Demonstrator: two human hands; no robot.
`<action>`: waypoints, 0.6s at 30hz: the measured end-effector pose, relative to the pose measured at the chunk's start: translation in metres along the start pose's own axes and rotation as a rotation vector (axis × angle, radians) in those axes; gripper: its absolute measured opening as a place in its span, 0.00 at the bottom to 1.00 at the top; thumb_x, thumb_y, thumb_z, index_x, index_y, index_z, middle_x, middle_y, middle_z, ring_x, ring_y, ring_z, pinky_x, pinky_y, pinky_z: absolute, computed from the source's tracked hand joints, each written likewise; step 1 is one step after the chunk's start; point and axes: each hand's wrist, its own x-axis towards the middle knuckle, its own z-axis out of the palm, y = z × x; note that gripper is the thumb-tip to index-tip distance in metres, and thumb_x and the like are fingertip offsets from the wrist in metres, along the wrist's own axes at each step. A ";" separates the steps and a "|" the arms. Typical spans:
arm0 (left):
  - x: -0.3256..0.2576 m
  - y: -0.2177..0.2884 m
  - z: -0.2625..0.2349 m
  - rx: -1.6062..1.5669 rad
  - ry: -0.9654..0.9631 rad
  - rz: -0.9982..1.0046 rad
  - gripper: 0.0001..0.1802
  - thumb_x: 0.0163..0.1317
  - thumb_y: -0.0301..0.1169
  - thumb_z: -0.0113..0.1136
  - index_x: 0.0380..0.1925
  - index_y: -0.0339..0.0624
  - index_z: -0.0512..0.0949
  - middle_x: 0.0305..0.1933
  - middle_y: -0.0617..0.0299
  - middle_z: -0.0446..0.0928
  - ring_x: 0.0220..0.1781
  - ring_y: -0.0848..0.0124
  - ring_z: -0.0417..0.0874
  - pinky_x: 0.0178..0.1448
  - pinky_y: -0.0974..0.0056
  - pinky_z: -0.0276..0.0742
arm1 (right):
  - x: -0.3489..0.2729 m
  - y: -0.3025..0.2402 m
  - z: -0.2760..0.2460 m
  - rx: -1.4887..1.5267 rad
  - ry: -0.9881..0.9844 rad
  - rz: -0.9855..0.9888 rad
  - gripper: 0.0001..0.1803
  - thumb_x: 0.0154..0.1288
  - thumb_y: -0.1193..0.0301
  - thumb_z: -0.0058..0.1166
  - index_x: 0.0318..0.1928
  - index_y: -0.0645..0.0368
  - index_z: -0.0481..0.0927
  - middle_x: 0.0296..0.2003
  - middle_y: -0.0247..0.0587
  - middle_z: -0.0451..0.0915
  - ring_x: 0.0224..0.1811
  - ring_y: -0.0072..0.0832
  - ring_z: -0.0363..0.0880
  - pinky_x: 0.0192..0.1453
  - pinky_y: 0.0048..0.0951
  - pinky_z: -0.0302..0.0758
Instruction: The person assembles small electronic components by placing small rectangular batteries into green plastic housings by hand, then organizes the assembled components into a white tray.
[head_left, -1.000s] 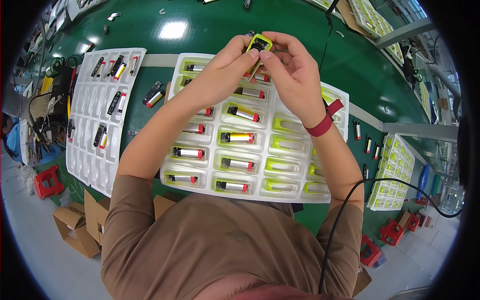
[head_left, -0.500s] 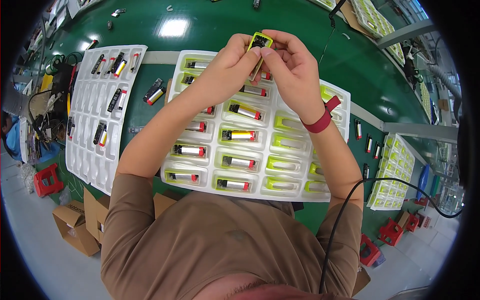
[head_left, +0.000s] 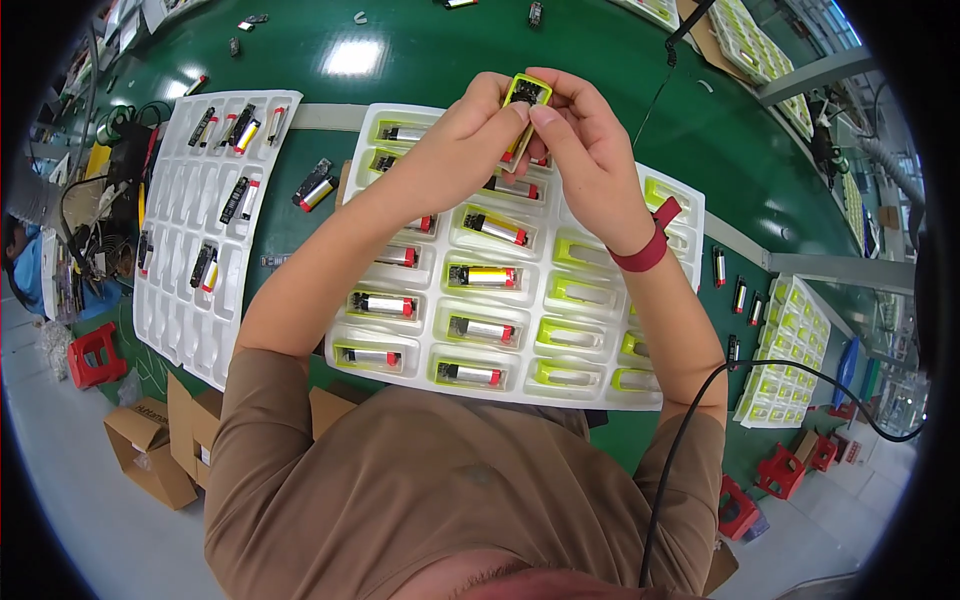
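Both hands on one yellow-green holder

Left hand (head_left: 465, 140) and right hand (head_left: 590, 150) each have their grip pinching a small yellow-green plastic holder (head_left: 526, 92), raised above the white moulded compartment tray (head_left: 680, 200) on the green worktop (head_left: 440, 50).

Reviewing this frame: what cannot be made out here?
- Head view: lower part of the yellow-green holder, covered by left hand and right hand.
- Tray pockets under both forearms.
- Small parts at the table's far edge: too small and bent by the fisheye rim to identify.
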 end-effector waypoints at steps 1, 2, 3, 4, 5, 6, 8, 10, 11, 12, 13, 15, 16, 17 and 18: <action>0.000 -0.002 0.000 0.001 -0.001 0.002 0.16 0.80 0.37 0.42 0.52 0.32 0.63 0.37 0.59 0.76 0.33 0.76 0.76 0.38 0.67 0.75 | 0.001 -0.001 0.001 0.000 -0.002 -0.018 0.19 0.78 0.74 0.49 0.64 0.67 0.68 0.45 0.38 0.76 0.34 0.23 0.83 0.38 0.24 0.81; 0.001 -0.004 0.000 -0.008 0.002 0.032 0.16 0.80 0.36 0.42 0.53 0.32 0.63 0.36 0.60 0.75 0.32 0.77 0.75 0.37 0.68 0.75 | 0.001 -0.001 0.001 -0.001 -0.005 -0.036 0.19 0.78 0.74 0.48 0.64 0.66 0.68 0.45 0.38 0.76 0.34 0.23 0.83 0.38 0.24 0.81; 0.001 -0.006 -0.001 -0.017 0.005 0.063 0.15 0.81 0.36 0.42 0.54 0.33 0.63 0.36 0.60 0.75 0.32 0.77 0.75 0.37 0.69 0.74 | 0.001 -0.002 0.002 -0.001 -0.005 -0.038 0.19 0.78 0.74 0.48 0.64 0.66 0.68 0.45 0.38 0.76 0.34 0.23 0.83 0.38 0.24 0.81; 0.002 -0.006 -0.001 -0.016 0.005 0.064 0.15 0.81 0.36 0.42 0.54 0.33 0.63 0.36 0.60 0.75 0.32 0.77 0.75 0.37 0.69 0.74 | 0.001 -0.001 0.003 0.011 0.005 -0.049 0.19 0.79 0.74 0.48 0.64 0.66 0.68 0.44 0.38 0.76 0.35 0.22 0.82 0.39 0.24 0.81; 0.002 -0.006 0.000 -0.029 0.013 0.081 0.15 0.81 0.35 0.42 0.55 0.33 0.63 0.35 0.61 0.75 0.32 0.78 0.74 0.37 0.69 0.74 | 0.001 -0.001 0.004 0.024 0.014 -0.060 0.19 0.79 0.73 0.48 0.64 0.66 0.68 0.44 0.38 0.75 0.35 0.22 0.82 0.39 0.24 0.82; 0.002 -0.006 0.001 -0.041 0.022 0.097 0.14 0.81 0.34 0.42 0.55 0.33 0.63 0.35 0.61 0.74 0.32 0.78 0.74 0.36 0.69 0.74 | 0.001 0.000 0.005 0.023 0.013 -0.062 0.19 0.79 0.73 0.48 0.64 0.66 0.68 0.44 0.38 0.75 0.35 0.22 0.82 0.39 0.24 0.82; 0.002 -0.006 0.003 -0.030 0.024 0.123 0.14 0.81 0.34 0.43 0.56 0.34 0.62 0.35 0.62 0.74 0.31 0.78 0.74 0.36 0.69 0.74 | 0.000 0.001 0.006 0.022 0.019 -0.056 0.19 0.79 0.74 0.48 0.66 0.65 0.67 0.45 0.39 0.75 0.34 0.22 0.81 0.39 0.24 0.82; 0.002 -0.005 0.004 -0.015 0.023 0.151 0.14 0.81 0.33 0.43 0.57 0.34 0.62 0.34 0.62 0.73 0.30 0.79 0.73 0.35 0.69 0.74 | -0.001 -0.001 0.007 -0.021 0.027 -0.063 0.20 0.78 0.74 0.50 0.66 0.64 0.67 0.46 0.39 0.75 0.36 0.22 0.81 0.40 0.24 0.82; 0.002 -0.004 0.004 -0.029 0.036 0.161 0.15 0.81 0.34 0.42 0.58 0.35 0.62 0.36 0.62 0.74 0.32 0.78 0.74 0.38 0.69 0.75 | -0.002 -0.002 0.008 -0.064 0.037 -0.069 0.22 0.77 0.74 0.51 0.67 0.64 0.67 0.47 0.39 0.75 0.38 0.23 0.81 0.41 0.24 0.82; 0.001 -0.002 0.005 -0.043 0.049 0.171 0.15 0.82 0.34 0.42 0.59 0.36 0.62 0.38 0.61 0.75 0.34 0.77 0.75 0.40 0.69 0.76 | -0.003 -0.003 0.006 -0.063 0.039 -0.074 0.22 0.77 0.74 0.51 0.67 0.64 0.67 0.47 0.39 0.75 0.38 0.23 0.81 0.41 0.24 0.82; 0.001 -0.001 0.007 -0.032 0.045 0.174 0.15 0.82 0.34 0.42 0.59 0.36 0.62 0.38 0.61 0.75 0.34 0.77 0.75 0.40 0.69 0.76 | -0.003 -0.003 0.005 -0.375 0.075 -0.270 0.23 0.75 0.74 0.53 0.67 0.63 0.67 0.49 0.40 0.75 0.42 0.23 0.81 0.44 0.23 0.82; 0.000 0.003 0.012 -0.298 0.106 0.104 0.17 0.82 0.36 0.41 0.62 0.38 0.62 0.49 0.58 0.76 0.47 0.75 0.77 0.55 0.65 0.75 | -0.005 -0.002 0.011 -0.681 0.123 -0.471 0.25 0.74 0.74 0.56 0.67 0.63 0.67 0.50 0.40 0.75 0.45 0.24 0.81 0.46 0.23 0.82; -0.002 0.007 0.013 -0.288 0.104 0.103 0.17 0.82 0.36 0.41 0.62 0.38 0.62 0.49 0.58 0.76 0.47 0.75 0.77 0.55 0.65 0.75 | -0.010 0.000 0.020 -0.606 0.202 -0.410 0.26 0.72 0.74 0.58 0.67 0.63 0.67 0.52 0.41 0.75 0.49 0.25 0.80 0.49 0.23 0.81; -0.005 0.012 0.014 -0.452 0.110 0.025 0.17 0.82 0.37 0.42 0.63 0.39 0.63 0.55 0.58 0.75 0.55 0.74 0.74 0.62 0.64 0.70 | -0.013 0.002 0.026 -0.529 0.279 -0.347 0.27 0.71 0.75 0.60 0.67 0.62 0.68 0.53 0.41 0.75 0.52 0.25 0.80 0.51 0.22 0.81; -0.006 0.015 0.014 -0.615 0.117 -0.056 0.18 0.81 0.38 0.42 0.63 0.40 0.63 0.61 0.57 0.73 0.63 0.72 0.72 0.68 0.62 0.66 | -0.012 0.004 0.027 -0.520 0.286 -0.350 0.27 0.71 0.75 0.60 0.67 0.62 0.68 0.53 0.41 0.75 0.52 0.25 0.80 0.51 0.22 0.81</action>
